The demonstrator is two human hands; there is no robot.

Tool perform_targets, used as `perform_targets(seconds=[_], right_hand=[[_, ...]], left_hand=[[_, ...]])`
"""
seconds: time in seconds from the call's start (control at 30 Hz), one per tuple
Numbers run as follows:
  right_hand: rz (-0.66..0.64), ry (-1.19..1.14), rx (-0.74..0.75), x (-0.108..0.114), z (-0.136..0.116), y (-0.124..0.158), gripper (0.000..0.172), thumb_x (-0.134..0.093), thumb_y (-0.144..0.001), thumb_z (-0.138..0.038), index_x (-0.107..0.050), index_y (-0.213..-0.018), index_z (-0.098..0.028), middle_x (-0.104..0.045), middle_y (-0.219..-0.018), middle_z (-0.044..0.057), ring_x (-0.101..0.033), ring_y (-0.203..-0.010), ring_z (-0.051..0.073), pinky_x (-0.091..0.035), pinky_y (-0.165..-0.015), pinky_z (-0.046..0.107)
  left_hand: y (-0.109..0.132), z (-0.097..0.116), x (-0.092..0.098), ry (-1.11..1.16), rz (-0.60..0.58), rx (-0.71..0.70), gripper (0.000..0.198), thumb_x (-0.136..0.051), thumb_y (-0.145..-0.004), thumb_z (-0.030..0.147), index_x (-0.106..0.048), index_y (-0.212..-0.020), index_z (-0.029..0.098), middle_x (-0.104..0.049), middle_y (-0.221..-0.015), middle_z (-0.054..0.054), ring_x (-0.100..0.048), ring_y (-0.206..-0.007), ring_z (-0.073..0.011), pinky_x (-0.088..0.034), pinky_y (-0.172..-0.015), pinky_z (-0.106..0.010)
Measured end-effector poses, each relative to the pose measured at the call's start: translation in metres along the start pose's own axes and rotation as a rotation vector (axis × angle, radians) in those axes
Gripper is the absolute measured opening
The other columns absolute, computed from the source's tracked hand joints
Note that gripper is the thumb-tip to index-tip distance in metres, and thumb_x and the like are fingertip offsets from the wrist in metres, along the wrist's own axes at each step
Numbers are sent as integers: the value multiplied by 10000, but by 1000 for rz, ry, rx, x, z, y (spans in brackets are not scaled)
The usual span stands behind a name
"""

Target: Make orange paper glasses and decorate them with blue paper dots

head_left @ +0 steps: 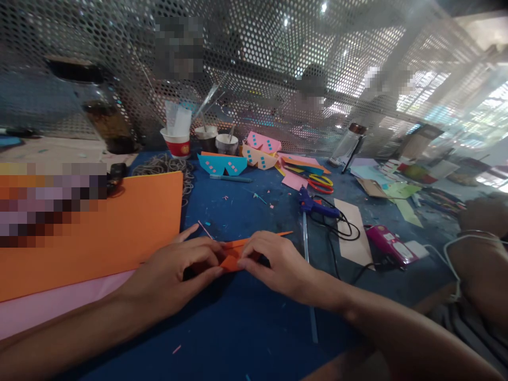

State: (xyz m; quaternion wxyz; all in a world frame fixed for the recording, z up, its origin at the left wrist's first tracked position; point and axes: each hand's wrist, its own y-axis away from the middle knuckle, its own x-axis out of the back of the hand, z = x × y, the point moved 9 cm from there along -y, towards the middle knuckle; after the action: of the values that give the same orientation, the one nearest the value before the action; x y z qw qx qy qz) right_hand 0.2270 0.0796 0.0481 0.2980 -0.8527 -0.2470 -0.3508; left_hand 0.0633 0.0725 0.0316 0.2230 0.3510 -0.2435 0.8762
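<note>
Just above the blue tabletop (222, 338), a folded piece of orange paper (231, 262) is held between my two hands. My left hand (186, 267) pinches its left end between thumb and fingers. On the other side, my right hand (273, 259) has thumb and fingertips closed on the paper near its middle, and a thin orange point sticks out behind the knuckles. Parts of the paper are covered by my fingers. Large orange sheets (130, 227) lie beside my left hand, over a pink sheet (79, 304).
Behind stand folded paper shapes in blue (222, 165) and pink (265, 142), plus a red-and-white cup (177, 144). To the right lie a blue glue gun (317, 205), its cable, scissors (321, 183), a glue stick (305, 243) and a magenta device (391, 246). Another person's arm (480, 259) rests at the right edge.
</note>
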Motion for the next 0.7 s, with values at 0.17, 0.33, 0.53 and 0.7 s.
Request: perform_targets(seconds=[0.17, 0.33, 0.53, 0.7], right_hand=[[0, -58, -5, -2, -1, -1, 164, -708, -1054, -232, -680, -895, -198, -764, -1010, 47, -732, -960, 192, -577, -899, 348], [-3, -35, -13, -2, -1, -1, 145, -717, -1044, -223, -683, -905, -198, -759, -1033, 50, -730, -981, 200, -578, -911, 358], [-20, 0, 7, -4, -3, -3, 147, -758, -1026, -211, -697, -894, -188, -761, -1022, 48, -723, -991, 200, -568, -930, 356], [-17, 20, 13, -5, -4, -3, 154, -757, -1027, -211, -717, -881, -182, -762, -1039, 56, -727, -1001, 203, -565, -938, 353]], left_hand=[[-2, 4, 0, -6, -18, -11, 239, -640, -1051, 384, -760, -868, 288, -857, -1085, 4, -803, -1123, -277, -183, -1331, -756], [-2, 4, -1, -2, -15, -7, 257, -618, -1057, 405, -739, -870, 275, -845, -1060, -3, -806, -1090, -274, -163, -1332, -761], [-1, -1, -3, -23, -18, 25, 262, -600, -1056, 439, -711, -892, 268, -833, -989, 0, -807, -1028, -274, -180, -1337, -749], [-1, -3, 2, -38, 10, 90, 236, -590, -1040, 462, -730, -1037, 272, -848, -1043, -25, -811, -992, -291, -278, -1297, -768]])
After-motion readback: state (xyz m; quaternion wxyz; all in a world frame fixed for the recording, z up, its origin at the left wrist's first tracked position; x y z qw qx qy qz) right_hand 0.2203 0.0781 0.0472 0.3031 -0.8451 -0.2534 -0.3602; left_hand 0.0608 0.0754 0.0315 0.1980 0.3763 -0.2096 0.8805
